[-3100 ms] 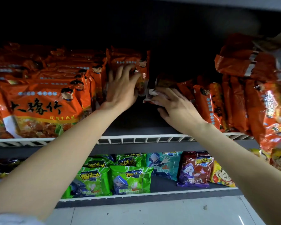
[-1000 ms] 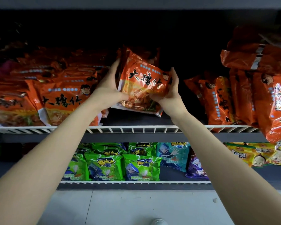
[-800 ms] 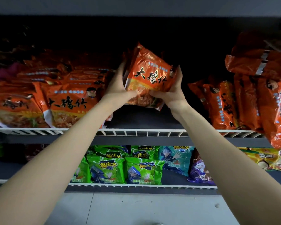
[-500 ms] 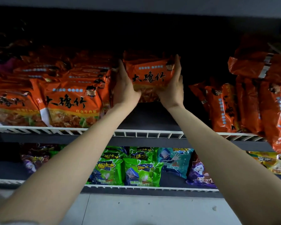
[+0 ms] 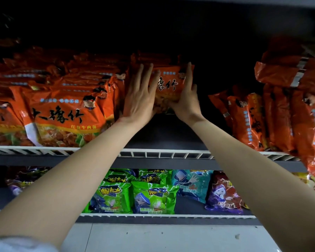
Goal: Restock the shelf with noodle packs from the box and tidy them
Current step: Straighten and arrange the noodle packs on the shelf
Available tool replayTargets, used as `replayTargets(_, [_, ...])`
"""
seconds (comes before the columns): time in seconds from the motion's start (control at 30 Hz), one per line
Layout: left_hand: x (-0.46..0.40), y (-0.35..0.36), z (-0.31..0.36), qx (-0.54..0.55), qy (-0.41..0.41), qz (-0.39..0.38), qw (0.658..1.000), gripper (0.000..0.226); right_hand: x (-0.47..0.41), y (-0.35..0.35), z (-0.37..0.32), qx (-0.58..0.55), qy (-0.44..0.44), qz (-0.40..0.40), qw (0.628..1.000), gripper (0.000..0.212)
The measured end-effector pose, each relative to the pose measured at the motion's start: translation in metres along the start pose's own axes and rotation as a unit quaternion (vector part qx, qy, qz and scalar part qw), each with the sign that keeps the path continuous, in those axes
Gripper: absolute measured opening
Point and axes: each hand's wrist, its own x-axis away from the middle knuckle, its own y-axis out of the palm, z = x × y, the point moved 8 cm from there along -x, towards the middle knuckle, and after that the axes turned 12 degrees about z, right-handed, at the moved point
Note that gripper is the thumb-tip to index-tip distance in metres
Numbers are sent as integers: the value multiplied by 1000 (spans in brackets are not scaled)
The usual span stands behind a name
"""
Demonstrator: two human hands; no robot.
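On my far left the upper shelf (image 5: 164,153) already carries a leaning row of orange noodle packs (image 5: 62,113), printed faces toward me, overlapping back into the dark. Just right of that row my left hand (image 5: 140,99) lies flat on the front of the noodle pack (image 5: 168,86) I am seating, its fingers (image 5: 145,75) straight and spread, pressing rather than gripping. The pack stands roughly upright, deep on the shelf, touching the row on its left, its label facing me and its long axis running left to right, top edge up. My right hand (image 5: 185,99) cups its right end, fingers stretched up along the side seam and the palm under the lower corner; nothing is pinched.

I judge the pack light, crinkly and slick, the noodle block inside brittle, so I would hold it by the two short ends and push with flat palms instead of squeezing the middle. Right of my hands is a bare gap of shelf, then another group of orange packs (image 5: 253,117) standing edge-on and slumping over the rail. On the lower shelf (image 5: 171,215) sit green snack bags (image 5: 153,197).
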Motion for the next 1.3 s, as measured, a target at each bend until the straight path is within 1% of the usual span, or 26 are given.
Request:
replayTargets(0.07, [-6, 4, 12, -6, 9, -10, 1000, 91, -6, -8, 7, 1, 20, 5, 1000, 106])
replayTargets(0.13, [-9, 5, 19, -14, 5, -8, 1000, 90, -9, -12, 10, -8, 27, 11, 1000, 106])
replayTargets(0.27, [1, -7, 7, -36, 2, 58, 998, 102, 9, -9, -3, -11, -31, 18, 999, 101])
replayTargets(0.33, [7, -12, 0, -32, 27, 84, 996, 106, 17, -3, -10, 16, -54, 15, 998, 98])
replayTargets(0.37, [7, -14, -2, -24, 39, 83, 996, 105, 19, -1, -13, 33, -60, 11, 998, 97])
replayTargets(0.5, [-1, -1, -7, 8, 28, 9, 1000, 103, 9, 10, -14, 43, -43, -4, 998, 97])
replayTargets(0.57, [-3, 2, -9, 13, 21, -15, 1000, 103, 5, 15, -12, 46, -35, -28, 998, 97])
replayTargets(0.73, [-3, -9, -18, 69, -7, -4, 998, 98, 5, 17, -9, 63, -47, -99, 992, 97])
replayTargets(0.83, [-4, -13, -14, 70, -14, -25, 997, 95, 7, 10, -9, 67, -30, -137, 988, 99])
replayTargets(0.9, [-4, -18, -11, 70, -25, -40, 996, 91, 9, 4, -15, 81, -57, -135, 986, 100])
replayTargets(0.97, [-5, -26, -9, 64, -33, -46, 996, 88, 11, -2, -19, 99, -75, -117, 985, 104])
replayTargets(1.1, [-3, -35, -9, 64, -66, -74, 993, 83, 17, -16, -23, 132, -56, -71, 987, 105])
replayTargets(1.17, [-1, -44, -5, 61, -78, -69, 993, 80, 25, -27, -25, 137, -48, -63, 987, 97])
replayTargets(1.2, [0, -50, -1, 71, -87, -64, 992, 75, 31, -35, -29, 148, -62, -56, 985, 88])
replayTargets(1.23, [3, -57, 5, 91, -97, -55, 989, 68, 39, -46, -34, 169, -91, -37, 981, 75])
replayTargets(1.3, [9, -78, 20, 161, -125, -18, 979, 48, 56, -76, -46, 198, -172, 28, 965, 46])
